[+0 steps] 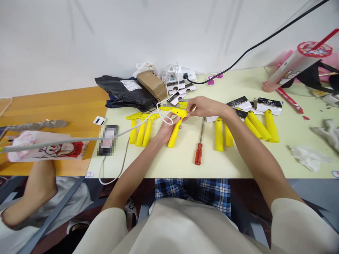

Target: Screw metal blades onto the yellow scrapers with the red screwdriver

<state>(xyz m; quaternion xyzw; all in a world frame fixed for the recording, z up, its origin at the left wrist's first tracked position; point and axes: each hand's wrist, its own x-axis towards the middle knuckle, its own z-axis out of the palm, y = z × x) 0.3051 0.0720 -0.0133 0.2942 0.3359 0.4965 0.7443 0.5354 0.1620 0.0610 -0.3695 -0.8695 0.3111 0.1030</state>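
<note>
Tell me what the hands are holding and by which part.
Both hold one yellow plastic T-shaped piece: the left hand wraps its stem just below the crossbar, and the right hand pinches the crossbar's end.

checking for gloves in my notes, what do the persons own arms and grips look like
The left grip and right grip are bare, without gloves. No watch or bracelet shows on the forearms. The left sleeve and right sleeve are loose and cream-coloured, and end well short of the wrists.
</note>
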